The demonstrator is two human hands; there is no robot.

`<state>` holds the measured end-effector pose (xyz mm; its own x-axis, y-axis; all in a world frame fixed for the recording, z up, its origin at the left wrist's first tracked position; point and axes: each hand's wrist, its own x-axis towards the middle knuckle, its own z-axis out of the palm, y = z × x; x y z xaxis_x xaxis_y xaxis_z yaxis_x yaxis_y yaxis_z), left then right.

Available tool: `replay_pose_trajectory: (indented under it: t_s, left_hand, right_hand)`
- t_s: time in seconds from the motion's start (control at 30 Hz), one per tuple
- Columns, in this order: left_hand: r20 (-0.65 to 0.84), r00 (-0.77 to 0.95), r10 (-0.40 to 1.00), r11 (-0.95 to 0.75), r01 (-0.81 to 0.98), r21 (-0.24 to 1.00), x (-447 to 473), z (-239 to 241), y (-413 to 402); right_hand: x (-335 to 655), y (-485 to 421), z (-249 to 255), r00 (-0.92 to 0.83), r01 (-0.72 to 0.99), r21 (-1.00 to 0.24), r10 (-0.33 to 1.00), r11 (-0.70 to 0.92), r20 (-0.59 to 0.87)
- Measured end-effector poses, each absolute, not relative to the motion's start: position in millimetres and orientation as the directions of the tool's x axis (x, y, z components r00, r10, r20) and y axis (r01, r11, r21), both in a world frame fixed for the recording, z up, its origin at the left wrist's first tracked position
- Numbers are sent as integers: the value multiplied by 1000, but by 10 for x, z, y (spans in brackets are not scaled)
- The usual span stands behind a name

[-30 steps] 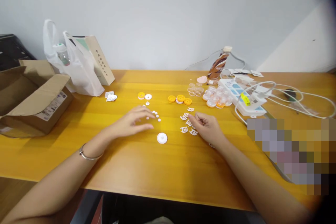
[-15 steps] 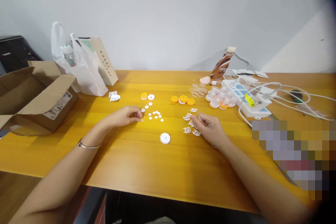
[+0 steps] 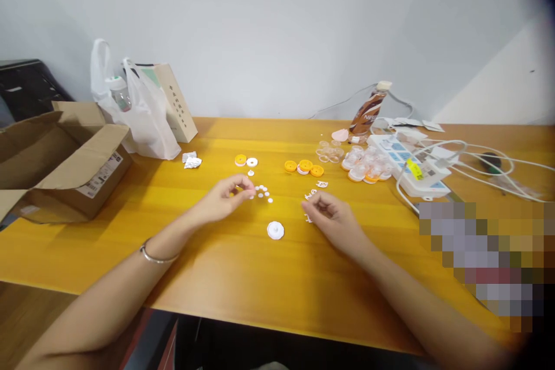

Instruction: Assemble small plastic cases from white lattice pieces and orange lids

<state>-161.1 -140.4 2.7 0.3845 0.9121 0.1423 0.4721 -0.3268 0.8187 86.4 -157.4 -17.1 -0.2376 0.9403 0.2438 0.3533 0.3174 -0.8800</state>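
Soft glare on the tabletop [image 3: 225, 274]

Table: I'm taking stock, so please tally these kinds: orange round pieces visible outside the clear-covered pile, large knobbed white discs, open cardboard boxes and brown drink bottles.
Orange round pieces: 4
Large knobbed white disc: 1
Open cardboard box: 1
Brown drink bottle: 1
Total: 7

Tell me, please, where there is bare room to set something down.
The yellow wooden table is bare between its near edge and the white round disc, and between the brown cardboard box and left hand; crowded around the white power strip.
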Motion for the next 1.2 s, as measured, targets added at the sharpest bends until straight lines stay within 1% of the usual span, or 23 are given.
replay_pose_trajectory:
  t_s: [0.03, 0.1, 0.2, 0.37, 0.5, 0.63, 0.77, 0.83, 0.9, 1.03, 1.2]
  left_hand:
    - [159, 373, 914, -311, 395, 864, -1500, 46, -1486]
    - [139, 374, 917, -260, 296, 919, -1314, 69, -1635]
    - [100, 357, 929, -189, 225, 956, -1173, 67, -1766]
    - [103, 332, 938, -180, 210, 961, -1144, 24, -1793]
    - [146, 299, 943, -240, 305, 922, -1107, -6, -1808]
    - [270, 320, 908, -390, 416, 822, -1121, -48, -1822]
    - [426, 454, 783, -618, 487, 617, -1199, -94, -1797]
    - [471, 505, 723, -690, 509, 514, -1230, -120, -1779]
    - [503, 522, 688, -724, 536, 435, -1247, -145, -1766]
    - [560, 546, 623, -771, 550, 321, -1263, -182, -1755]
    - [591, 572, 569, -791, 578, 203, -1288, -209, -1758]
  right_hand:
    - [797, -1618, -149, -284, 340, -888, 934, 310, 218]
    - [682, -1703, -109, -365, 293, -911, 915, 290, 174]
    - [587, -1785, -67, -396, 237, -933, 904, 270, 161]
    - [549, -1799, -100, -328, 216, -933, 922, 288, 208]
    - [533, -1790, -191, -311, 191, -947, 931, 260, 193]
    - [550, -1777, -254, -343, 147, -966, 927, 214, 154]
    - [596, -1752, -279, -401, 82, -992, 914, 100, 59]
    - [612, -1744, -286, -419, 75, -995, 907, 64, 26]
    - [613, -1741, -296, -431, 71, -996, 902, 55, 20]
    - [592, -1743, -312, -442, 80, -995, 897, 65, 23]
    - [584, -1752, -304, -432, 139, -982, 900, 129, 58]
